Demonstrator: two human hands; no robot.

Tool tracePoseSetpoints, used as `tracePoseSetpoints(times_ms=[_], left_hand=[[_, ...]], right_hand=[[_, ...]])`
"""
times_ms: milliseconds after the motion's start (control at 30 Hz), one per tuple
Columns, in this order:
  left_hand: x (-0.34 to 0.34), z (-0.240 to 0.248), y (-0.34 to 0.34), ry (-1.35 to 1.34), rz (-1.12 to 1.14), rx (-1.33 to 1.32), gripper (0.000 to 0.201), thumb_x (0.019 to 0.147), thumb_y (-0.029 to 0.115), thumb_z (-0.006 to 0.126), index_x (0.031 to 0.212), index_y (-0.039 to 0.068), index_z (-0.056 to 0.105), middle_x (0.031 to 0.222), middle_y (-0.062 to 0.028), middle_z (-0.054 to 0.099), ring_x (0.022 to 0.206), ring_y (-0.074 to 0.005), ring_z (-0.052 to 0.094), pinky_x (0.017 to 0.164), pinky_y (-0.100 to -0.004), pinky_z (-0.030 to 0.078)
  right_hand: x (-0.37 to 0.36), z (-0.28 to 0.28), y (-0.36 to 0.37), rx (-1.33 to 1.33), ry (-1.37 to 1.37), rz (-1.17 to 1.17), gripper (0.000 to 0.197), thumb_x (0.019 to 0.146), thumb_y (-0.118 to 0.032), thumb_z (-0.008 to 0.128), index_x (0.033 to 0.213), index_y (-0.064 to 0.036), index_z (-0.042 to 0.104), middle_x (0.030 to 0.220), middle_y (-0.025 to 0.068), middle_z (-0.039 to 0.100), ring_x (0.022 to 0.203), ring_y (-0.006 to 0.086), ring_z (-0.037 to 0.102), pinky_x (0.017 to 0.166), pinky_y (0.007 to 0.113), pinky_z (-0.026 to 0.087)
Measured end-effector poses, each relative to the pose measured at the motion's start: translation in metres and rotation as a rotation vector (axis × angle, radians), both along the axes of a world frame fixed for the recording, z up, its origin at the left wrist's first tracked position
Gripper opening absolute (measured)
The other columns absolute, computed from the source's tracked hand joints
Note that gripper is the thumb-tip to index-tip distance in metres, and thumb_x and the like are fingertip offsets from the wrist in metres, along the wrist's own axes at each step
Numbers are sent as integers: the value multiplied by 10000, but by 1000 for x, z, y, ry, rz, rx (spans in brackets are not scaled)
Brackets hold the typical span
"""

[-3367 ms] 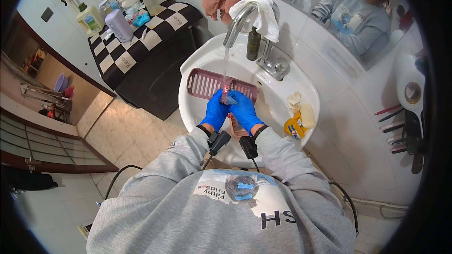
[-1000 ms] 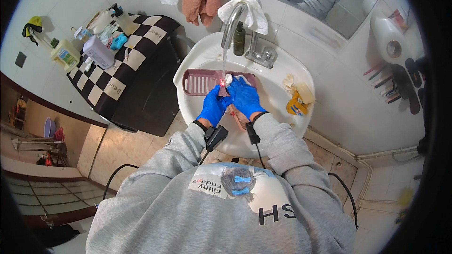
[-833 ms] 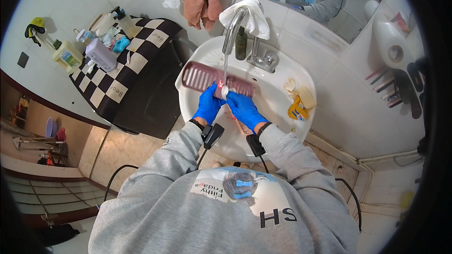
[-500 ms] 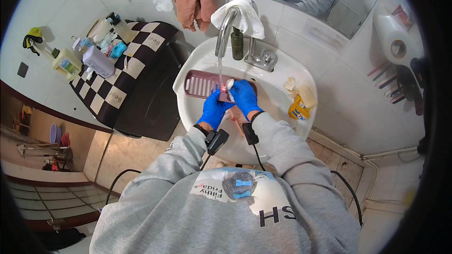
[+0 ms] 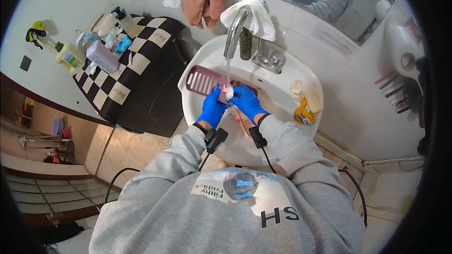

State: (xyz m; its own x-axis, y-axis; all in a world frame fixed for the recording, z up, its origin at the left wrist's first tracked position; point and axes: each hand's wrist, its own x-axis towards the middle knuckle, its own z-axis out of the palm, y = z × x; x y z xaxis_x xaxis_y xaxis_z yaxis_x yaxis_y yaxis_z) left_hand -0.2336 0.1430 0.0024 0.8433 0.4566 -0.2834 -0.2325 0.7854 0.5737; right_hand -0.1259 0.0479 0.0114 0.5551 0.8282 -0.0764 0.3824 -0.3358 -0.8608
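Both my hands wear blue gloves and meet under the running water in the white sink [image 5: 193, 108]. My right hand [image 5: 247, 101] is closed around a small white thing [image 5: 230, 93], whose kind I cannot make out. My left hand [image 5: 213, 109] is closed with its fingertips against a small reddish piece [image 5: 225, 88] beside the white thing; what it grips is mostly hidden. Behind the hands lies a mauve slotted tray [image 5: 199, 80], tilted in the basin. Below the right hand, a pink ribbed piece [image 5: 244, 123] shows partly. Water falls from the chrome faucet [image 5: 234, 37].
A yellow packet [image 5: 303, 114] and a pale bar [image 5: 313, 100] sit on the sink's right rim. A dark green bottle [image 5: 246, 44] stands behind the faucet near the tap handle [image 5: 273, 60]. Bottles crowd the checkered cover [image 5: 120, 73] at left.
The whole view has shifted slightly, moving the sink to the right in the picture. My hands stay together under the stream, and the white thing sits slightly lower between them.
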Motion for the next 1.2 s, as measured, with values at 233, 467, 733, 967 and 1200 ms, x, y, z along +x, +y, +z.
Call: tracePoseSetpoints(times_ms=[233, 467, 733, 967, 1200], left_hand=[[-3, 10, -5, 97, -91, -40, 419, 900, 354, 492, 1201, 65, 466, 1111, -124, 551, 962, -269, 579, 825, -422, 500], [-6, 11, -10, 94, -124, 71, 364, 894, 368, 499, 1134, 96, 532, 1039, -80, 590, 931, -223, 587, 770, -388, 517], [-10, 25, -12, 14, -153, 71, 447, 878, 346, 528, 1232, 89, 432, 1184, -124, 513, 1050, -299, 545, 817, -431, 519], [-2, 20, -9, 14, -223, 13, 435, 898, 356, 492, 1232, 86, 425, 1154, -151, 525, 1021, -321, 559, 818, -447, 513], [-3, 18, -17, 3, -128, 16, 408, 879, 297, 537, 1203, 63, 455, 1122, -125, 539, 983, -277, 577, 809, -423, 522]], right_hand=[[3, -6, 17, 214, 26, -234, 244, 767, -187, 600, 966, -47, 615, 947, 180, 601, 872, 319, 584, 744, 376, 457], [-14, -6, 8, 201, 707, -58, 247, 772, -111, 576, 1011, -67, 619, 846, 111, 651, 755, 174, 615, 642, 307, 490], [21, -13, -21, -251, -425, -114, 176, 727, -161, 587, 883, -92, 628, 899, 165, 595, 806, 361, 585, 707, 415, 469], [6, -9, 1, 135, -258, -203, 222, 732, -143, 587, 936, -59, 615, 934, 170, 575, 864, 347, 569, 754, 389, 457], [14, -10, -10, -44, -474, -224, 187, 767, -169, 539, 927, -112, 617, 942, 149, 582, 863, 338, 571, 724, 420, 463]])
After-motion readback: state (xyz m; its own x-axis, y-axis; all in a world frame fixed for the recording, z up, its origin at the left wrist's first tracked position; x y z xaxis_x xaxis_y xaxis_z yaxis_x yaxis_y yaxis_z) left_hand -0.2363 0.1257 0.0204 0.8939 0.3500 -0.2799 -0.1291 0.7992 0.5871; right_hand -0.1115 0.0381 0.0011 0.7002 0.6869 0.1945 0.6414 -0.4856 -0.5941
